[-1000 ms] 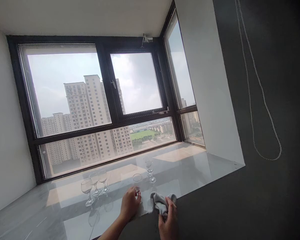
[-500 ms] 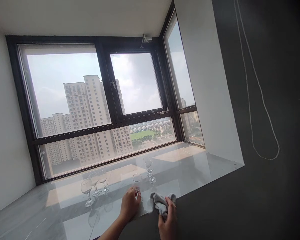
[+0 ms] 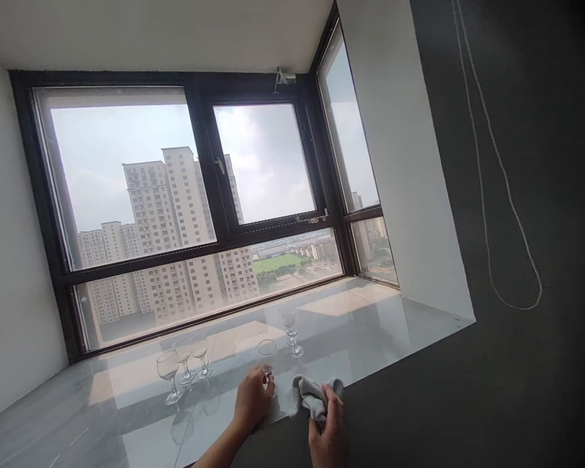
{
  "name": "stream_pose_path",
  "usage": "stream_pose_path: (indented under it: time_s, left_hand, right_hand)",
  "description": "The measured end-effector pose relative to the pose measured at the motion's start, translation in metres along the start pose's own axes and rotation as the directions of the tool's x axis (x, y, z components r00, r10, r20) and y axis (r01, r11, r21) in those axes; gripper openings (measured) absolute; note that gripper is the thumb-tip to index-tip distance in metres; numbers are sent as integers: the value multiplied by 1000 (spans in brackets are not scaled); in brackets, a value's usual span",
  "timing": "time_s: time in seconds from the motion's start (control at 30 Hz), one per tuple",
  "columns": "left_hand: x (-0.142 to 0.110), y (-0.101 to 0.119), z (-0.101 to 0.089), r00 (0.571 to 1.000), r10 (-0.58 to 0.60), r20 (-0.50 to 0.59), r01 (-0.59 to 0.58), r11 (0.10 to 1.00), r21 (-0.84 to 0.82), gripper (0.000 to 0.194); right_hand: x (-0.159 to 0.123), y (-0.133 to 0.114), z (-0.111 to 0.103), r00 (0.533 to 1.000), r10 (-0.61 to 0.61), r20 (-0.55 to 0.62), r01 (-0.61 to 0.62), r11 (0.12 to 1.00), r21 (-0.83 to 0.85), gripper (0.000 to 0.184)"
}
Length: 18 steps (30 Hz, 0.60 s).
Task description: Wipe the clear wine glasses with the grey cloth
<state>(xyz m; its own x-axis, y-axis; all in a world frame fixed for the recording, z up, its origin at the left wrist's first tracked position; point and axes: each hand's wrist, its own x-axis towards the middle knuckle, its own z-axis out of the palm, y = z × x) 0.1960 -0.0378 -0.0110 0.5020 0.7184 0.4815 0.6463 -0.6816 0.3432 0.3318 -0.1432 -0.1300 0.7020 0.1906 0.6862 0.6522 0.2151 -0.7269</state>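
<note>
My left hand (image 3: 254, 398) is closed around the stem of a clear stemmed glass (image 3: 266, 349), which stands upright near the front edge of the window sill (image 3: 234, 416). The fingers hide part of its stem. To the right, my right hand (image 3: 328, 426) grips a crumpled grey cloth (image 3: 314, 395) at the sill's edge, apart from the glass. Several more stemmed glasses stand upright on the sill: a group of three at the left, the nearest being a glass (image 3: 168, 369), and others overlapping behind the held one, including a glass (image 3: 295, 338).
A dark-framed window (image 3: 224, 242) rises behind the sill, with a handle (image 3: 220, 165) on its sash. A white wall (image 3: 419, 195) bounds the sill on the right. A beaded cord loop (image 3: 490, 286) hangs against the dark wall (image 3: 541, 377).
The view has shifted very slightly. Both hands keep their grips, and the glasses and cloth stay where they were.
</note>
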Motion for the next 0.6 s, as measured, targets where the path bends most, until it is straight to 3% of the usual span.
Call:
stream_pose_path:
  time_s: [0.6]
  left_hand:
    - [1, -1, 1, 1000, 0, -11, 0, 1000, 17, 15]
  right_hand:
    - [-1, 1, 3, 1000, 0, -25, 0, 1000, 15, 42]
